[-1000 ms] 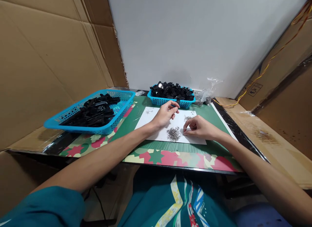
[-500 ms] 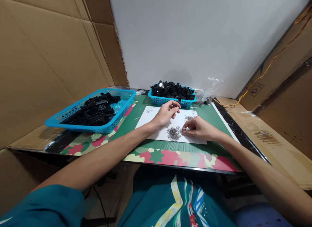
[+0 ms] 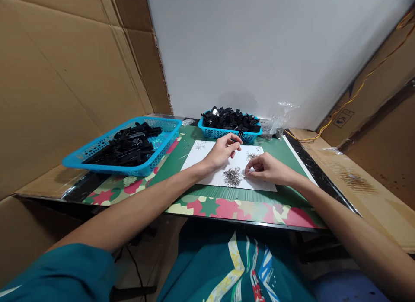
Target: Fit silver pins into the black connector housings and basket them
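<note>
Here at the white paper sheet, taken as the dial, a heap of tiny metal pieces sits at six o'clock, and the right hand is in from three, fingers just beside the heap! Good work here, I'd judge, means wrist low, taking from the heap's edge, thumb and forefinger meeting squarely, light pressure so nothing springs away. And those right fingers: curled, thumb and forefinger nearly together, a pale sliver seeming to show at the tips, too small to tell whether it's gripped. Up at twelve, the left hand hangs half-curled, thumb and forefinger a little apart; whether anything sits inside, I can't tell. Just beyond those fingers, the smaller blue basket, piled with black pieces. A smaller metal pile lies at two o'clock.
</note>
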The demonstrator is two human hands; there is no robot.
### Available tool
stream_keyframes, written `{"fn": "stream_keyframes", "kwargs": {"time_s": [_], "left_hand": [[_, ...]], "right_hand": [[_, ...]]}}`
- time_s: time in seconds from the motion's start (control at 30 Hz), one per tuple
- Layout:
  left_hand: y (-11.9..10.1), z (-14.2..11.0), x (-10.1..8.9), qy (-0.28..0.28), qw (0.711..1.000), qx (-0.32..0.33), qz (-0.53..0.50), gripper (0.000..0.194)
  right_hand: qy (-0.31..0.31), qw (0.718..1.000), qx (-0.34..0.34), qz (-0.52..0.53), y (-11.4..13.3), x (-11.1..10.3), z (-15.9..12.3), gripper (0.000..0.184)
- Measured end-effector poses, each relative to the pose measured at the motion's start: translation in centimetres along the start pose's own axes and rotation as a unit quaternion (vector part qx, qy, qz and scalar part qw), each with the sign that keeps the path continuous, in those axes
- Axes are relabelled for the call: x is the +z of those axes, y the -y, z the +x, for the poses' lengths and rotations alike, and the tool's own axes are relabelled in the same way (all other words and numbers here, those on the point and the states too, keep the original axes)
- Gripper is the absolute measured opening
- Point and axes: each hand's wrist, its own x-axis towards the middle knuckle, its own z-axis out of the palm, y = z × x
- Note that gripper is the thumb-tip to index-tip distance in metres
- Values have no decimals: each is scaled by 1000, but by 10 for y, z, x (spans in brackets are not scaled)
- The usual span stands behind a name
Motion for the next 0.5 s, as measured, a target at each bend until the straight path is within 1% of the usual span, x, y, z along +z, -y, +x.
{"fn": "stream_keyframes", "kwargs": {"time_s": [0.23, 0.5], "left_hand": [[-1, -1, 0, 8, 1000, 4, 13, 4], [-2, -2, 1, 19, 1000, -2, 16, 4]], "right_hand": [[23, 1000, -12, -1, -2, 1, 1, 20], [32, 999, -22, 26, -4, -6, -2, 24]]}}
